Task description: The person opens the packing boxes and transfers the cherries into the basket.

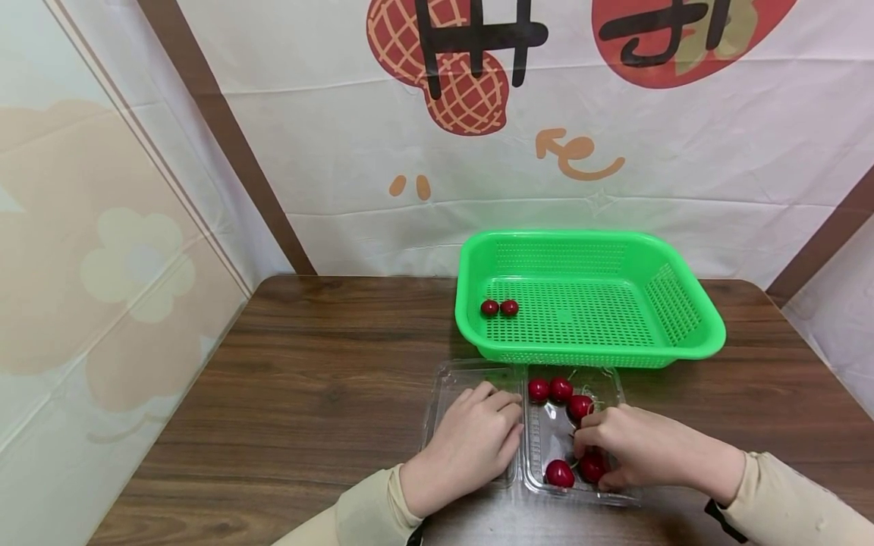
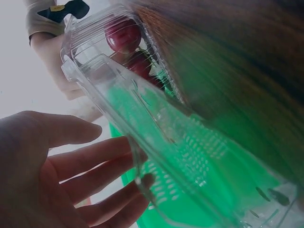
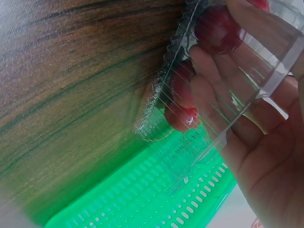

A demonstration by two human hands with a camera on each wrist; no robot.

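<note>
A hinged clear plastic box lies spread on the table, its lid (image 1: 456,379) on the left and its tray (image 1: 549,428) on the right. Several dark red cherries with thin stems, among them one cherry (image 1: 561,474) at the near edge, are in the tray. My right hand (image 1: 638,447) reaches into it and pinches a cherry (image 3: 219,29) between thumb and fingers at the near right corner. My left hand (image 1: 474,432) rests over the lid, its fingers loosely extended and touching the plastic near the middle hinge.
Directly behind the box stands a green perforated basket (image 1: 710,337). Two cherries (image 1: 499,308) lie at its left end. Brown wooden table (image 1: 307,394) extends to the left, and a printed cloth (image 1: 328,152) hangs along the back edge.
</note>
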